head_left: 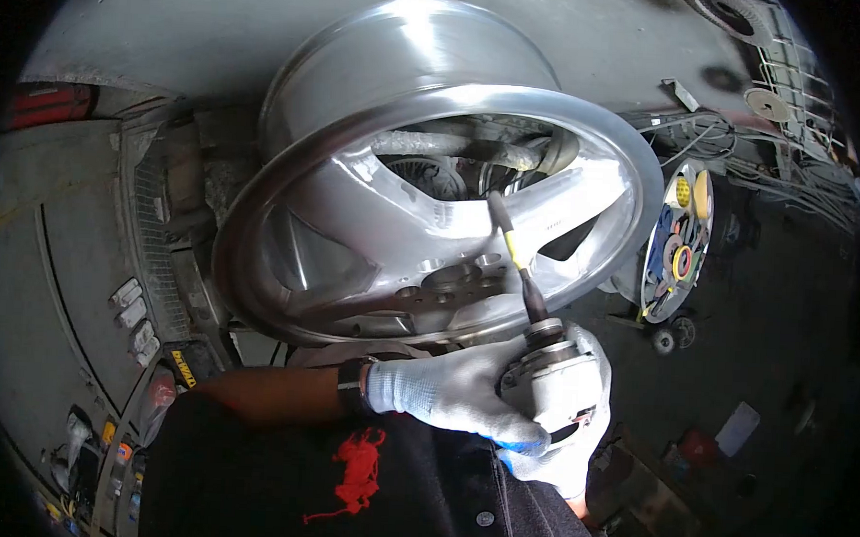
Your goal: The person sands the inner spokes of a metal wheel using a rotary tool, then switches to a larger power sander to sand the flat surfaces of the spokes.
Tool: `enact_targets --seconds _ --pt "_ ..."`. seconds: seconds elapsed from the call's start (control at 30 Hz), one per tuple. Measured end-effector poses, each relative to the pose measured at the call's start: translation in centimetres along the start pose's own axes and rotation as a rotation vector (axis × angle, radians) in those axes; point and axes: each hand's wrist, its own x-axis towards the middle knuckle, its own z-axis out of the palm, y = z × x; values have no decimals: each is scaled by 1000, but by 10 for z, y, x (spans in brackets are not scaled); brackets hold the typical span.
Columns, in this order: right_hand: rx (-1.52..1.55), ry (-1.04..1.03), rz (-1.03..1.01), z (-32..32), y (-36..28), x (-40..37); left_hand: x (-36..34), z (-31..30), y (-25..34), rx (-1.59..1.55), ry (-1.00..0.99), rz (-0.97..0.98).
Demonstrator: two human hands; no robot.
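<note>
A large bare-metal wheel rim with wide spokes lies tilted in front of me, its face toward me. Both my hands wear white-and-blue work gloves and are wrapped round a die grinder close to my chest. My left hand, with a watch at its wrist, grips the near side of the tool's body. Around the far side and underneath closes my right hand, partly hidden by the tool. The grinder's long dark bit, with a yellow band, points up and overlaps a spoke beside an opening.
On the right, a round tray holds discs and pads near coiled cables. Small boxes and other tools lie along the left side. A red case sits at far left.
</note>
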Motion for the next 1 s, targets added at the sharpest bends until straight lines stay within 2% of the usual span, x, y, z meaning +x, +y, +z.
enact_targets --seconds 0.03,0.07,0.17,0.2,0.3,0.33,0.43,0.47,0.57,0.63,0.7,0.87,0.93,1.0 --pt "-12 0 60 2 0 -2 -5 0 -2 -25 -5 -30" --pt "124 -11 59 5 -4 -2 -10 0 -3 -50 -11 -59" --pt "44 -98 -2 3 2 -3 -18 0 -3 -130 -40 -40" --pt "164 -121 9 3 4 -2 -22 2 -5 -182 -16 -70" --pt "117 -79 -1 4 3 -1 -16 1 -4 -130 6 -36" --pt "103 -57 5 4 2 -2 -11 -4 -6 43 -5 -11" --pt "88 -18 19 6 -1 -2 -6 -3 -3 116 7 8" --pt "98 -14 28 5 1 -4 -6 -3 1 1 -53 -18" --pt "132 -28 29 8 2 -5 -14 -2 -4 -90 -10 -27" --pt "141 -28 29 9 3 -6 -15 -3 -9 -84 6 -17" --pt "141 -5 41 9 3 -6 -10 -6 -6 62 -11 4" --pt "168 44 86 13 3 -9 -13 -5 -5 8 -19 -31" --pt "241 -20 73 16 0 -6 -19 -7 -8 -37 -30 -52" --pt "246 -39 57 17 8 -6 -24 -7 -11 -31 -32 25"
